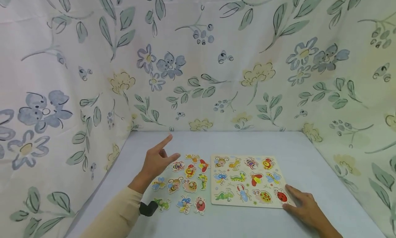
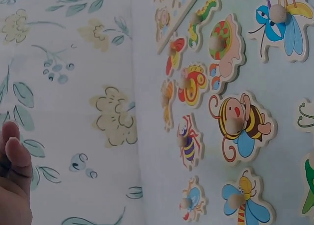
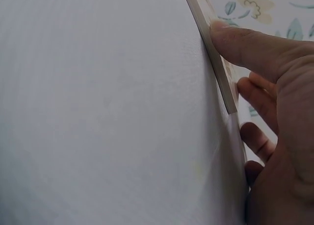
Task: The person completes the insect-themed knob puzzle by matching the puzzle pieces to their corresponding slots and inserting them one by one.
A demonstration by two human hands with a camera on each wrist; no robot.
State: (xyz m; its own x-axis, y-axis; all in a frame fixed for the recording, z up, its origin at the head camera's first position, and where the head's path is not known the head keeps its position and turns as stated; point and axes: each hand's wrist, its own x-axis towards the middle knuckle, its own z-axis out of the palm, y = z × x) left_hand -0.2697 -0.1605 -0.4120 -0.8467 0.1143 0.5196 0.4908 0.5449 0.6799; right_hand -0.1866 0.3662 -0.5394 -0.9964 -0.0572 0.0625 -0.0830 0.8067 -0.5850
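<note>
Two empty fingers of the left hand [image 1: 154,163], thumb and index, are spread wide to the upper left of the insect pieces [image 1: 175,185], lower centre of frame; rightward, the board [image 1: 254,185], long side crosswise, is gripped at its lower right corner by the right hand [image 1: 304,206].

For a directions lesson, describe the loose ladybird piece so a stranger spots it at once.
In the head view, find the puzzle board on the table, then the loose pieces left of it. The ladybird piece lies in their bottom row, at the end nearest the board. Its rounded red body sets it apart from the blue-winged insect piece beside it.
</note>
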